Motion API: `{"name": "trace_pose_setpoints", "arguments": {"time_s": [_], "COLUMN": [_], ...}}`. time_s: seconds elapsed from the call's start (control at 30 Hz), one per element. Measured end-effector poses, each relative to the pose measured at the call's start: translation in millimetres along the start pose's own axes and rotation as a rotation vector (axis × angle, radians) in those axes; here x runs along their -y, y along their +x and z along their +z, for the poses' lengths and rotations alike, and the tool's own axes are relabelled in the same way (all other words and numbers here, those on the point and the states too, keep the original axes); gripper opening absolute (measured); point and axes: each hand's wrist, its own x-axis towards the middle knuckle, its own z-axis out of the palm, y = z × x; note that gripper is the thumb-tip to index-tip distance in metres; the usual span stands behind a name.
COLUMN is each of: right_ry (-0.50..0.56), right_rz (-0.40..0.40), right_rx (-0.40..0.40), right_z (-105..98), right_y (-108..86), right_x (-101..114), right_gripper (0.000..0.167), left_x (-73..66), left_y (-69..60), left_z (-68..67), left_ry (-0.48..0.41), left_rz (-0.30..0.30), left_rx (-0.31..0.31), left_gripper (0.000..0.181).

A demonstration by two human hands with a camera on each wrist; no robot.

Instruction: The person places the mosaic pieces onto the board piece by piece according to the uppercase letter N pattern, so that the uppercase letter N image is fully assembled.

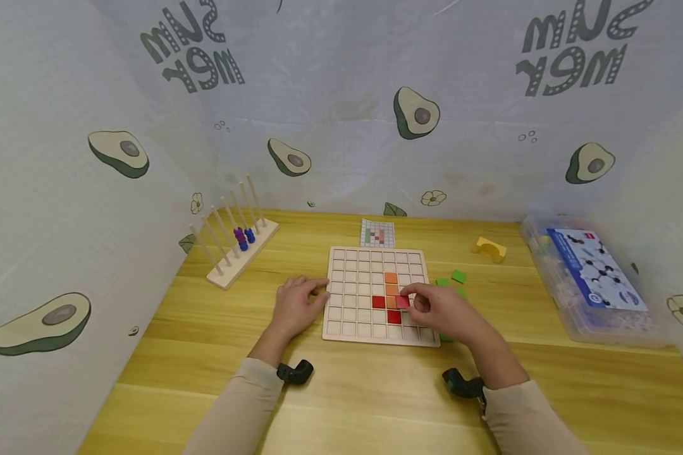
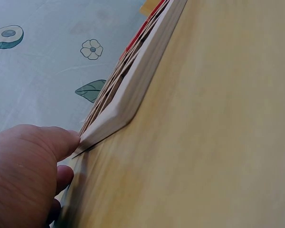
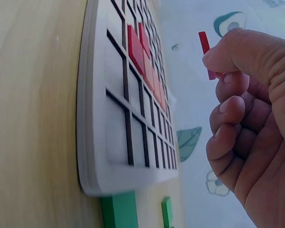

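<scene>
At the far left, a peg stand (image 1: 249, 255) is standing on the table. The left hand (image 1: 300, 303) is bending its fingers loosely and touching the left edge of the grid board (image 1: 350, 316) with its fingertips; it is pinching nothing visible. The board is lying flat and appears stiff and fairly light; its rim is offering the safest hold, as the cells are carrying loose pieces. Beyond it, a printed card (image 1: 377, 234) is lying on the table. Red tiles (image 1: 378, 302) and orange tiles (image 1: 391, 289) are occupying cells right of centre.

The held red tile (image 1: 401, 302) is hovering above the board, beside the lowest orange tile; the right-wrist view is showing it clear of the surface. The right hand (image 1: 444, 309) is pinching it between thumb and forefinger, the other fingers curling beneath. The tile is probably light, rigid and smooth, so it may be slipping or twisting under an uneven pinch. Opposite edges are likely giving the best hold, leaving the underside free.

Further right, green tiles (image 1: 458, 276), a yellow arch block (image 1: 489, 248) and a plastic case (image 1: 575, 319) are resting.
</scene>
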Motion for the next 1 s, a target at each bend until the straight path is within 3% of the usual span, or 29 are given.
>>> {"name": "trace_pose_setpoints", "arguments": {"time_s": [0.4, 1.0], "right_ry": [-0.004, -0.020], "right_rz": [-0.063, 0.014], "right_rx": [0.016, 0.077], "right_z": [21.7, 38.2], "right_y": [29.0, 64.4], "right_x": [15.3, 23.8], "right_gripper": [0.024, 0.026], "left_x": [0.2, -1.2], "left_y": [-0.1, 0.7], "left_z": [0.7, 0.1], "left_ry": [0.004, 0.013], "left_rz": [0.002, 0.004], "left_rx": [-0.007, -0.010], "left_gripper": [0.033, 0.033]}}
